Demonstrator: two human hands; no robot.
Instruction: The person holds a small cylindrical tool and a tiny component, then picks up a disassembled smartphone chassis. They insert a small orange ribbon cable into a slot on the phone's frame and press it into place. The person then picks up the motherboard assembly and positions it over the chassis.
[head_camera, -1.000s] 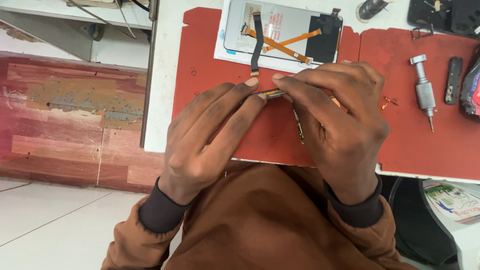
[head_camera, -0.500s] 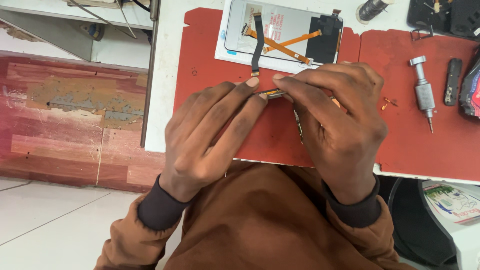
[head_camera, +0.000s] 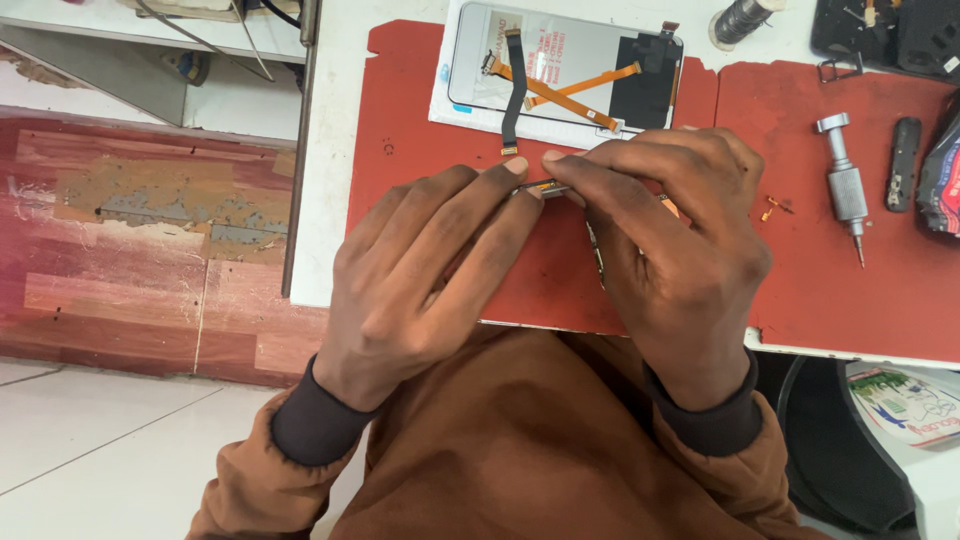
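My left hand (head_camera: 420, 270) and my right hand (head_camera: 665, 235) meet fingertip to fingertip over a red work mat (head_camera: 400, 130). Between the fingertips sits a small metallic part (head_camera: 545, 186), pinched from both sides. A thin dark strip (head_camera: 595, 262) runs down under my right palm, mostly hidden. Just beyond the fingers lies a phone screen assembly (head_camera: 570, 70), back side up, with a black flex cable (head_camera: 512, 90) and orange ribbon cables (head_camera: 570, 90) across it.
A silver precision screwdriver (head_camera: 845, 185) lies on the mat to the right, with a small orange piece (head_camera: 772, 208) beside it and a black oblong part (head_camera: 902, 165) further right. A dark spool (head_camera: 740, 18) and black components (head_camera: 890, 35) sit at the far edge.
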